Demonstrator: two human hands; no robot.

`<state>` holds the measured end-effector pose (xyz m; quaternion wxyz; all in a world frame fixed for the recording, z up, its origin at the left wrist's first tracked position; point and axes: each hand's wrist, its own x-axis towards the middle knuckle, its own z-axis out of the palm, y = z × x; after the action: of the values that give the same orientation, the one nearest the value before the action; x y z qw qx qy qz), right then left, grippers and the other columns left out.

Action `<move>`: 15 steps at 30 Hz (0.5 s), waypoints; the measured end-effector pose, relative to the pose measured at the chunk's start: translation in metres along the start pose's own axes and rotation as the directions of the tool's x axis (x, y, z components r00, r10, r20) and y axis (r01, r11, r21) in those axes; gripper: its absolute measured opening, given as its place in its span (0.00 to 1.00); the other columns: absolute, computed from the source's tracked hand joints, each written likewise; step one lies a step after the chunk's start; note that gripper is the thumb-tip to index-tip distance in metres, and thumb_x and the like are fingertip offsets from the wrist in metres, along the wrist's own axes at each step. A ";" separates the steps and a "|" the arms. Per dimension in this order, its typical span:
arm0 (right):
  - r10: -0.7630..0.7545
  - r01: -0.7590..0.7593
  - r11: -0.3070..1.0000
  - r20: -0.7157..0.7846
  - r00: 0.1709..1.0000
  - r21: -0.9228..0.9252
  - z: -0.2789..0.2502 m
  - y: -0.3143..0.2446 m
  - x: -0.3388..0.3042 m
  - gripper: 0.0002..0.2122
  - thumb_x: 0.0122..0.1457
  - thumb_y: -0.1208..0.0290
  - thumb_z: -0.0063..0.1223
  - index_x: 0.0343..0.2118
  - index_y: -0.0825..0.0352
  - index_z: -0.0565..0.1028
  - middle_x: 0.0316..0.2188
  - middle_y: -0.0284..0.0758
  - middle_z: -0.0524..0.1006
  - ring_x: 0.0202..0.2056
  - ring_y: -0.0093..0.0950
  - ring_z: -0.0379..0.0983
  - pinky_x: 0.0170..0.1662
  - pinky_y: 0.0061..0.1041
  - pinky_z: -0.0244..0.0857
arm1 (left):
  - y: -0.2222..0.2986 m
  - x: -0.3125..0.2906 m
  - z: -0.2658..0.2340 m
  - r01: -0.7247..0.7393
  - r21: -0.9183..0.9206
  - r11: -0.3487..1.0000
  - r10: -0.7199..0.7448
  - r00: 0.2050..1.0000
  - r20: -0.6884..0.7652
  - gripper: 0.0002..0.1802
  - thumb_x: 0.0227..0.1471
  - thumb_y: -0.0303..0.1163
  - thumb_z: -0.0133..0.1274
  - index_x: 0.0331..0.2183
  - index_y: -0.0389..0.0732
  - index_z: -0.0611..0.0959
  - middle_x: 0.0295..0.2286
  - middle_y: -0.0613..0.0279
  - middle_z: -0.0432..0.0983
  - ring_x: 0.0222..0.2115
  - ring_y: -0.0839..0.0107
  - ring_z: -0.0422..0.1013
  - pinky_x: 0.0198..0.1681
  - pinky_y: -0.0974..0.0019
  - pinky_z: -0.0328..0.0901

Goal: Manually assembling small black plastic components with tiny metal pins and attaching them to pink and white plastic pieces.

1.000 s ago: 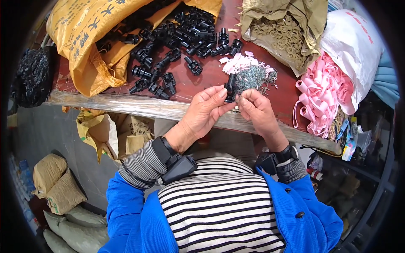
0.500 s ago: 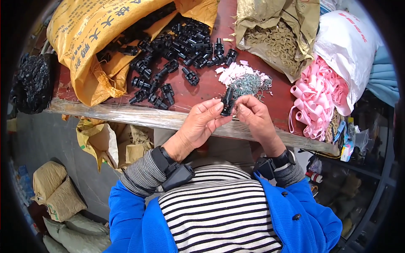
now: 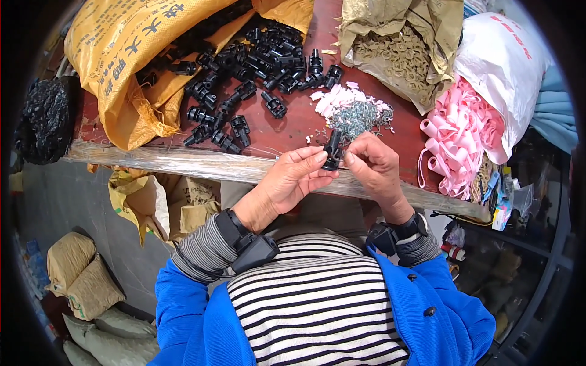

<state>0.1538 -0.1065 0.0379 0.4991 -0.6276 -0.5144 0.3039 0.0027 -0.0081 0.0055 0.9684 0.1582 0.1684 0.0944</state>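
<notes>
At the table's near edge, my left hand [image 3: 285, 183] grips a black plastic fitting [image 3: 333, 149] upright between thumb and fingers. My right hand [image 3: 377, 165] is beside it with curled fingers, thumb and forefinger pinched close to the fitting's lower part. Whatever may be in that pinch is too small to make out. Just beyond my hands lies a small heap of thin grey-green metal pieces [image 3: 359, 122], with small pink pieces [image 3: 334, 100] behind and around it. Farther left, many similar black fittings [image 3: 240, 129] spread across the red table [image 3: 299, 131].
A yellow woven sack [image 3: 116, 55] spills fittings at the left, near a black plastic bag [image 3: 46, 122]. At the right stand a brown paper sack [image 3: 448, 30] of tan rings and a white sack [image 3: 506, 61] with pink strips [image 3: 455, 137]. Plastic film covers the table's front edge [image 3: 165, 160].
My right hand has shifted slightly right and up, its fingers curling more. The fitting stays in my left hand, moved slightly right. The whole view has shifted a little.
</notes>
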 end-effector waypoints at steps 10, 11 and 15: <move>-0.283 0.280 0.912 0.033 0.959 -0.300 0.009 -0.009 0.003 0.03 0.42 0.83 0.51 0.20 0.70 0.69 0.19 0.32 0.66 0.18 0.19 0.61 0.20 0.15 0.54 | 0.001 -0.003 0.000 0.064 -0.022 0.998 -0.064 0.998 -0.012 0.09 0.49 0.27 0.45 0.34 0.33 0.72 0.30 0.57 0.72 0.31 0.68 0.72 0.32 0.76 0.70; -0.316 0.315 0.888 0.055 0.947 -0.334 0.009 -0.008 0.003 0.04 0.42 0.83 0.51 0.20 0.70 0.69 0.19 0.32 0.66 0.18 0.19 0.61 0.20 0.16 0.54 | 0.001 -0.003 -0.001 0.065 -0.024 0.998 -0.065 0.998 -0.014 0.09 0.49 0.27 0.45 0.34 0.33 0.72 0.30 0.57 0.72 0.31 0.68 0.72 0.32 0.76 0.70; -0.228 0.261 0.912 0.137 0.964 -0.318 0.007 -0.013 0.006 0.04 0.42 0.83 0.51 0.20 0.69 0.68 0.19 0.30 0.65 0.19 0.18 0.61 0.20 0.15 0.54 | 0.001 -0.006 -0.001 0.083 0.060 0.995 -0.078 0.994 -0.077 0.09 0.48 0.26 0.46 0.34 0.33 0.72 0.30 0.55 0.72 0.30 0.67 0.72 0.31 0.77 0.70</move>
<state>0.1449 -0.0994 0.0487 0.3943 -0.6181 -0.6564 0.1779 -0.0033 -0.0082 0.0070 0.9589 0.1781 0.2136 0.0557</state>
